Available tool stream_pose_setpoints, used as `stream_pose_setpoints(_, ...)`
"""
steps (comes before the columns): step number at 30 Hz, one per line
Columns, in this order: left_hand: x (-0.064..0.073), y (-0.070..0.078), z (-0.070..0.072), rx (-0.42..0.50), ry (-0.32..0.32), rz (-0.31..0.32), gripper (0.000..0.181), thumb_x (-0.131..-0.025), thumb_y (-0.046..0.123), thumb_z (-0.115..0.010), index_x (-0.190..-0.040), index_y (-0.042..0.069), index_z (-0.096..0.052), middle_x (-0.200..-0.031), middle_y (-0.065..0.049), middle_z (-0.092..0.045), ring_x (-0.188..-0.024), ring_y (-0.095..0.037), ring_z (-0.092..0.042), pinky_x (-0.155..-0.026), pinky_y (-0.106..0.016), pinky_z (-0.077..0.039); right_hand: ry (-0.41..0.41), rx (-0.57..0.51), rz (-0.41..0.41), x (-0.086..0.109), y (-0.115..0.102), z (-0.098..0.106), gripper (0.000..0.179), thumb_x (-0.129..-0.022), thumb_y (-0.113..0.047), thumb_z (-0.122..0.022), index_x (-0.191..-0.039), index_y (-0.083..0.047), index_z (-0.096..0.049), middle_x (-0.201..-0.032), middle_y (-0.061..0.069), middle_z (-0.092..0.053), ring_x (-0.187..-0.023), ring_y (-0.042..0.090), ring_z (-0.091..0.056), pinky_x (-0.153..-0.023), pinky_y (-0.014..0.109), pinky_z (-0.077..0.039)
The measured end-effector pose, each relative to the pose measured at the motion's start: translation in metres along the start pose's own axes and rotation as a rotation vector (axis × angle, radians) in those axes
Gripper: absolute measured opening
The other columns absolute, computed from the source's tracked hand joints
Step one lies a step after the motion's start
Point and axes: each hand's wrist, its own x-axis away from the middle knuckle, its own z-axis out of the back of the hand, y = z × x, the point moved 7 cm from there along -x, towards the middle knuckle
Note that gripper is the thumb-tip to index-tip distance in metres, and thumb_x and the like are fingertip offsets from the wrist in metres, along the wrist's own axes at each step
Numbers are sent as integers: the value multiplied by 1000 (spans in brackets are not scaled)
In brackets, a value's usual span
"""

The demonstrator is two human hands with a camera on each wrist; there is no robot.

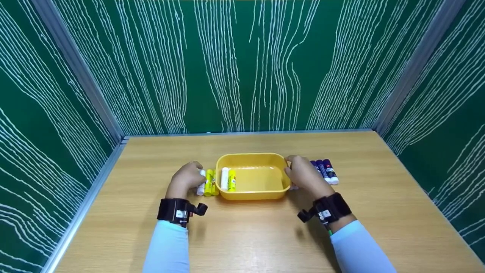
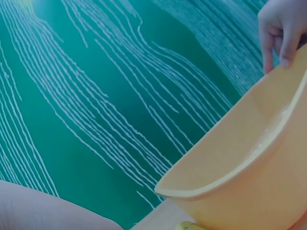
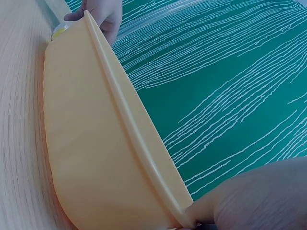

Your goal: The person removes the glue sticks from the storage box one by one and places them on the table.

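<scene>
A yellow plastic tub (image 1: 248, 195) stands on the table; inside, at its left end, lie a white glue stick (image 1: 224, 179) and a yellow glue stick (image 1: 232, 180). My right hand (image 1: 305, 174) pinches the tub's right rim, which the right wrist view shows close up. Left of the tub, my left hand (image 1: 187, 176) bends its fingers over another white glue stick (image 1: 201, 189); whether they grip it is hidden. Two more yellow glue sticks (image 1: 208, 184) lie between that one and the tub. Dark purple glue sticks (image 1: 329, 172) with white ends lie beyond my right hand, partly covered by it.
The wooden table (image 1: 246, 235) runs back to green panels (image 1: 246, 76) with white wavy lines, which also rise at both sides. Metal frame posts (image 1: 79, 72) stand at the corners. A black strap with a small camera (image 1: 180, 212) sits on each wrist.
</scene>
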Motion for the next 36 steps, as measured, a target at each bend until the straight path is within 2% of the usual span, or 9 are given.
stream_pose_setpoints(2, -1, -1, -1, 13, -3, 10, 47, -88, 16, -61, -134, 13, -50, -116, -9, -57, -90, -26, -57, -65, -33, -49, 0, -9, 4, 0, 0, 0, 49, -98, -17, -49, -145, -16, -35, -98, 17, -60, -65, 28, -62, -58, 40, -55)
stream_pose_setpoints(9, -3, -3, -4, 69, -12, 67, 44, -91, 9, -54, -134, 16, -50, -111, -10, -56, -76, -30, -60, -49, -34, -47, 78, 100, 128, -1, -5, 4, 46, -96, -17, -52, -139, -7, -43, -89, 14, -61, -56, 21, -62, -46, 32, -52)
stream_pose_setpoints(14, -3, -3, -5, 65, -1, 78, 44, -93, 13, -53, -136, 15, -48, -112, -11, -55, -74, -30, -60, -48, -34, -48, 48, 70, 83, -2, -2, 3, 47, -97, -18, -51, -141, -9, -41, -89, 16, -62, -57, 23, -63, -48, 33, -53)
stream_pose_setpoints(21, -1, -4, -2, 75, 17, 101, 45, -94, 21, -54, -138, 14, -45, -115, -11, -54, -78, -30, -60, -49, -35, -48, 30, 54, 67, -1, -3, 3, 48, -97, -18, -51, -143, -10, -39, -93, 15, -60, -61, 24, -63, -51, 35, -55)
stream_pose_setpoints(25, 1, -4, 1, 66, 26, 102, 45, -94, 23, -55, -137, 14, -45, -118, -11, -54, -85, -29, -59, -54, -35, -49, 28, 53, 56, -1, -2, 3, 48, -97, -19, -51, -143, -11, -39, -92, 16, -61, -60, 25, -63, -53, 37, -55)
stream_pose_setpoints(28, 2, -3, 4, 46, 40, 88, 46, -93, 24, -55, -137, 13, -46, -121, -11, -54, -92, -29, -56, -64, -36, -49, 24, 49, 50, 0, -2, 2, 49, -97, -19, -51, -143, -12, -38, -90, 17, -62, -59, 25, -63, -54, 39, -55)
stream_pose_setpoints(33, 2, 3, 13, 2, 106, 15, 44, -93, 26, -56, -134, 10, -49, -127, -11, -54, -106, -29, -52, -90, -46, -44, 31, 46, 47, 0, -2, 2, 48, -97, -19, -52, -143, -13, -40, -92, 15, -62, -58, 24, -62, -51, 35, -54)
stream_pose_setpoints(36, 3, 12, 17, -22, 159, -52, 44, -93, 28, -55, -132, 8, -50, -129, -13, -53, -114, -29, -51, -98, -49, -39, 36, 67, 65, 0, -4, 2, 47, -97, -19, -52, -143, -12, -40, -91, 15, -61, -58, 24, -62, -49, 33, -54)
